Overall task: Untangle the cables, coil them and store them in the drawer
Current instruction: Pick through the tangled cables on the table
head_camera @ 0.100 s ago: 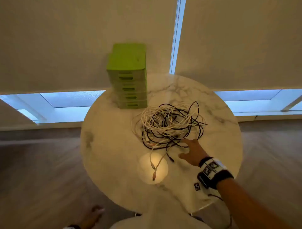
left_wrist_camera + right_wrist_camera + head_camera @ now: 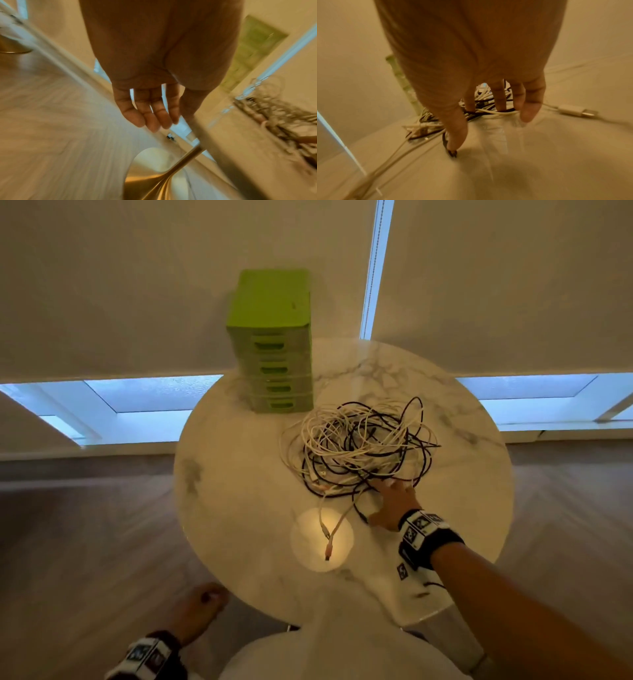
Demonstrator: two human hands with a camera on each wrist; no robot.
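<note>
A tangle of white and black cables (image 2: 359,446) lies on the round marble table (image 2: 239,508), right of centre. Behind it, at the table's far left, stands a green drawer unit (image 2: 274,347) with all its drawers pushed in. My right hand (image 2: 392,491) reaches over the near edge of the tangle. Its fingers (image 2: 498,97) are straight and spread, and their tips touch a white cable (image 2: 496,112). The thumb rests on a black cable end (image 2: 452,152). My left hand (image 2: 198,607) hangs beside the table's near left edge, holding nothing, its fingers (image 2: 150,115) relaxed.
Two white cable ends (image 2: 327,546) trail toward me across a bright light spot. A white plug (image 2: 573,110) lies right of my fingers. Window blinds (image 2: 137,285) hang behind the table. A white seat (image 2: 308,655) is below me, and a gold table base (image 2: 154,182) stands on the wooden floor.
My right hand has edged slightly further onto the tangle. My left hand has risen a little beside the table.
</note>
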